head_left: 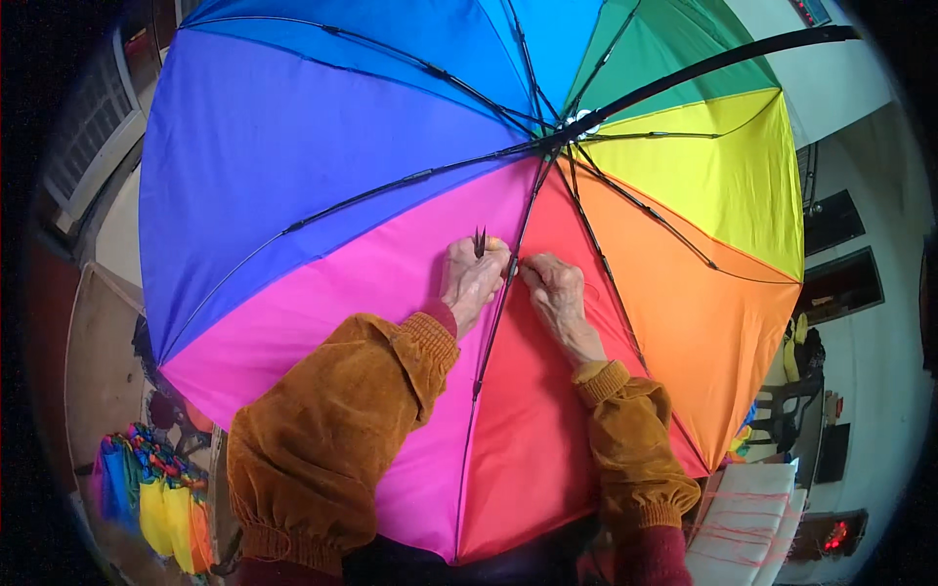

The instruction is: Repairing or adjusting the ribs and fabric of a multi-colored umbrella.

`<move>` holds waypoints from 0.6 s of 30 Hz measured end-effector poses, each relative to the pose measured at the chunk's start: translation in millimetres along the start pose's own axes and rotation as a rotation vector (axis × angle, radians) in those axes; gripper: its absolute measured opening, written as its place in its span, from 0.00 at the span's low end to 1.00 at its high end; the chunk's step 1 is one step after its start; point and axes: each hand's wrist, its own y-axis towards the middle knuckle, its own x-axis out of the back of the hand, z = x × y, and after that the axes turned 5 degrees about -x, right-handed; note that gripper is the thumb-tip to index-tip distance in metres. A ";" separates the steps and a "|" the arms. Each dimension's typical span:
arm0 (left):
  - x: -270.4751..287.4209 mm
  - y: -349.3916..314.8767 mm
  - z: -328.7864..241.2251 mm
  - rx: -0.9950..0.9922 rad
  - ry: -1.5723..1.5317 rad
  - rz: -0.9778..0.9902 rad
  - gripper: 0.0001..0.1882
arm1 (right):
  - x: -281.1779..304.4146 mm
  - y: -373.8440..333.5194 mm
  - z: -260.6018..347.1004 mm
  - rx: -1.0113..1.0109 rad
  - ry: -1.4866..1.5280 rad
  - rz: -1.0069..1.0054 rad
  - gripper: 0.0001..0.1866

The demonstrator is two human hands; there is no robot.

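Observation:
An open umbrella (pixel 234 146) with rainbow-coloured panels fills most of the view, its inside facing me. Its black shaft (pixel 703 76) slants to the upper right from the hub, where the thin black ribs (pixel 496 332) meet. My left hand (pixel 473 273) is closed over the pink panel beside one rib, with the dark pointed blades of small thread snips (pixel 480 242) sticking up out of it. Just across that rib, over the red panel, my right hand (pixel 555 286) is closed in a pinch. Whatever its fingertips hold is too small to make out.
Several folded rainbow umbrellas (pixel 161 493) hang or lie at the lower left. A pale board (pixel 743 508) draped with loose red threads stands at the lower right. Dark shelves or frames (pixel 835 283) line the wall on the right.

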 end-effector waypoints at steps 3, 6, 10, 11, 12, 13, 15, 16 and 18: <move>-6.1 -4.5 -7.4 -0.028 -0.002 -0.014 0.08 | 0.2 4.0 -4.9 0.068 -0.008 -0.011 0.03; -9.6 -2.3 -5.7 -0.050 -0.003 -0.019 0.08 | 1.0 7.8 -7.4 0.133 -0.031 -0.019 0.05; -12.0 4.3 0.7 -0.066 -0.018 -0.022 0.09 | 2.4 13.0 -4.4 0.132 -0.008 -0.017 0.06; -11.4 5.2 1.7 -0.064 -0.032 -0.029 0.09 | 0.2 14.3 -1.9 0.126 -0.034 -0.029 0.05; -11.0 6.4 2.4 -0.062 -0.046 -0.035 0.10 | -1.6 15.9 1.1 0.120 -0.060 -0.043 0.05; -9.5 8.5 4.2 -0.067 -0.045 -0.035 0.10 | -2.8 17.6 4.3 0.115 -0.086 -0.057 0.05; -3.7 13.4 8.5 -0.041 -0.117 0.061 0.09 | -0.9 14.1 13.8 -0.084 0.103 -0.085 0.05; -0.3 14.0 4.1 -0.036 -0.150 0.107 0.09 | 3.9 15.3 30.2 -0.279 0.296 -0.108 0.05; -5.8 8.7 -2.4 -0.096 -0.103 0.024 0.09 | 4.8 16.1 42.0 -0.460 0.496 -0.131 0.04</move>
